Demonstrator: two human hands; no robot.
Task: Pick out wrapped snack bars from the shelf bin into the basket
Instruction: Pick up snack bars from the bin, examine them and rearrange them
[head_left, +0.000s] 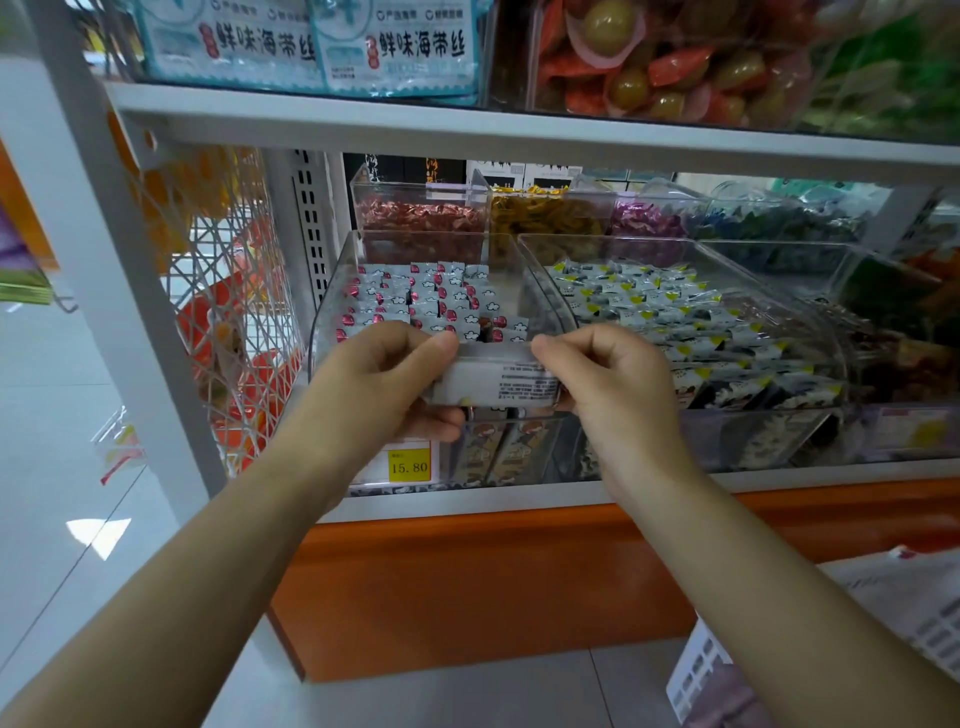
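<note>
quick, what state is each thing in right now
white wrapped snack bar, held level between both hands, outside the bin
left hand, grips the bar's left end
right hand, pinches its right end
clear plastic shelf bin, open-topped, partly full of red-marked bars
white slotted plastic basket, low at right, contents unclear

Bare forearms, bare left hand and right hand

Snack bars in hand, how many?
1. A snack bar pinched at its ends by the left hand and right hand, in front of the bin. A second behind it could be hidden.
</note>
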